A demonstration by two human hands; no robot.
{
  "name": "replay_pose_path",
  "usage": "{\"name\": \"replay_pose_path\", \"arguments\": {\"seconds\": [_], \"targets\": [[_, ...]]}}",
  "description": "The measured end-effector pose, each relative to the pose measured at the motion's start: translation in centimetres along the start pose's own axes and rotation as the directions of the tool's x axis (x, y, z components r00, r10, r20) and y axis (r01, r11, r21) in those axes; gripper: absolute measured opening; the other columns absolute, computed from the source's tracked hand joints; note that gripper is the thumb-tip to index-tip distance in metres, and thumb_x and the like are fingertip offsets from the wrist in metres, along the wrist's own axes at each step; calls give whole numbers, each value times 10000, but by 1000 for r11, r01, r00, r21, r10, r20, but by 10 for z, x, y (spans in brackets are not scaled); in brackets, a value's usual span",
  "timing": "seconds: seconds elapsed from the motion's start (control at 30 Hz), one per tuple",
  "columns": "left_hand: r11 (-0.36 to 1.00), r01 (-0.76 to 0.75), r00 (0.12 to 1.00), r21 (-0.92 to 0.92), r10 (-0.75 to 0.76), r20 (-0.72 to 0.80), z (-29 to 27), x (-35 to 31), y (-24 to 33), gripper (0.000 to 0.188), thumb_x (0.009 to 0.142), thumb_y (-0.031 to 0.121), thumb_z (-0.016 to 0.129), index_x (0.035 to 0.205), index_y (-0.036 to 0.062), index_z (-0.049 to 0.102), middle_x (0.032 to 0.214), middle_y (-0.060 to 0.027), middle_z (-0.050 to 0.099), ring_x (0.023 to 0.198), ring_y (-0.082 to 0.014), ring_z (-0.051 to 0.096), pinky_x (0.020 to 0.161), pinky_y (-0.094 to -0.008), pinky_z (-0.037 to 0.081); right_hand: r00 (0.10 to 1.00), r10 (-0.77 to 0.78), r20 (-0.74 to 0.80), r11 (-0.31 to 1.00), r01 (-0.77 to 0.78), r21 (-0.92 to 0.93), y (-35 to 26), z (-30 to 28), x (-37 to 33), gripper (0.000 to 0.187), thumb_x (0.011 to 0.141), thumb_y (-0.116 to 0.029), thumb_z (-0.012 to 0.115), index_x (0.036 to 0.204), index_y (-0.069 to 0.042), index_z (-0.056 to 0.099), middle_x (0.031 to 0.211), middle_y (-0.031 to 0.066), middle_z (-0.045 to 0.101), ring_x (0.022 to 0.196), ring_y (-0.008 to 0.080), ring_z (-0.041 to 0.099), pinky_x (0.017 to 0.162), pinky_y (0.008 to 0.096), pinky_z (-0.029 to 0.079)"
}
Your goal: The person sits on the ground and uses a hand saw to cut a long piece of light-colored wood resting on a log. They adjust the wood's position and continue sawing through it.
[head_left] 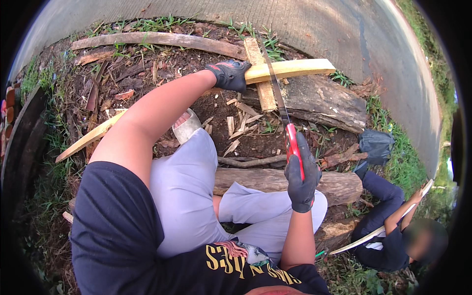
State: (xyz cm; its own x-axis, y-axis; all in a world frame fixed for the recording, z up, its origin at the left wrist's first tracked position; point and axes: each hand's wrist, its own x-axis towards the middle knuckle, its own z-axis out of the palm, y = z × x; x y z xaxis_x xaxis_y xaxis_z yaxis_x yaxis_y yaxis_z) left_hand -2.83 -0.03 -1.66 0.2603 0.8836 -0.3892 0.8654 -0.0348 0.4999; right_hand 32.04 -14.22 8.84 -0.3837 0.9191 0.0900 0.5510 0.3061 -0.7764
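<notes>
My left hand (pixel 230 75), in a dark glove, is closed around a pale yellow strip of wood (pixel 305 67) near the top of the view. The strip's free end reaches right, past a short rough board (pixel 266 96) lying beneath it. My right hand (pixel 302 173), also gloved, grips the red handle of a handsaw (pixel 281 101). Its long thin blade runs away from me and crosses the strip just right of my left hand. Whether the teeth have cut into the wood, I cannot tell. Another pale length of wood (pixel 88 139) shows left of my left arm, which hides its upper end.
A thick log (pixel 319 102) lies right of the short board, another log (pixel 290 182) by my legs. A long weathered plank (pixel 162 39) borders the paved road (pixel 305 19). Wood chips (pixel 238 129) litter the soil. Another person (pixel 381 246) at lower right holds a long pale strip.
</notes>
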Motion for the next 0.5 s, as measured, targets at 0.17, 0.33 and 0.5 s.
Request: {"name": "replay_pose_path", "arguments": {"seconds": [0.17, 0.33, 0.5], "targets": [[1000, -4, 1000, -4, 4, 15, -2, 0, 3, 678, 802, 344, 782, 1374, 41, 582, 1176, -268, 733, 1116, -440, 717, 941, -528, 567, 999, 13, 36, 1000, -12, -13, 24, -34, -16, 471, 1028, -116, 615, 1490, -28, 642, 1413, 184, 720, 1166, 314, 745, 987, 395, 570], [1000, 12, 998, 27, -14, 59, -7, 8, 4, 672, 806, 310, 753, 1395, 45, 569, 1169, -262, 734, 1102, -445, 716, 932, -524, 566, 998, 62, 8, 993, -62, 104, 13, -52, 13, 462, 1033, -131, 613, 1481, -28, 661, 1306, 145, 774, 704, 147, 626, 701, 310, 526], [1000, 2, 997, 9, -3, 78, -5, 8, -6, 690, 795, 301, 755, 1404, 39, 564, 1184, -259, 728, 1123, -442, 707, 947, -521, 560, 996, 71, 58, 995, -75, 70, 3, -51, 14, 454, 1019, -87, 640, 1467, -17, 661, 1366, 177, 748, 1121, 300, 741, 956, 393, 563]]}}
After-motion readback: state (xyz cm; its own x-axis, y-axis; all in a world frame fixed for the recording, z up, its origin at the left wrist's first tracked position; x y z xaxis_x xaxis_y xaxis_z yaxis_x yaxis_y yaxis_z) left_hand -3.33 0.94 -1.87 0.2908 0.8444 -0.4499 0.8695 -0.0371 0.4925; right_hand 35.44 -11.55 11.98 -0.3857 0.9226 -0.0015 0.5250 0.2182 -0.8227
